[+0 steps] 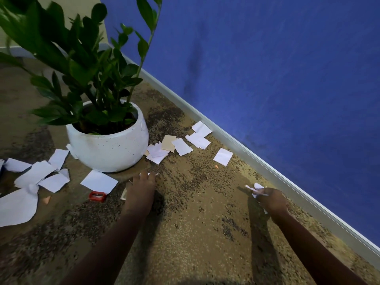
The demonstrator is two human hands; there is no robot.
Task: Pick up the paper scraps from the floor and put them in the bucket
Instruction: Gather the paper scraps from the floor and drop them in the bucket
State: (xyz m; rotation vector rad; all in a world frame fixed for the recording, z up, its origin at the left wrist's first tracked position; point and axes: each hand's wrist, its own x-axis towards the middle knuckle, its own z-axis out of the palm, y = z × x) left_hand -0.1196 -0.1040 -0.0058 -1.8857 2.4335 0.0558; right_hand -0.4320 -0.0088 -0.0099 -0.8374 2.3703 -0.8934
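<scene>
Several white paper scraps lie on the brown carpet. One group lies just right of the plant pot, with a tan piece among them, and others sit near the baseboard. A square scrap lies in front of the pot and a bigger pile spreads at the left. My left hand reaches low over the carpet with fingers spread, fingertips at a small scrap partly hidden under it. My right hand is closed around crumpled white scraps. No bucket is in view.
A white round pot with a leafy green plant stands on the carpet at the left. A red pencil sharpener lies in front of it. A blue wall with a white baseboard runs diagonally on the right.
</scene>
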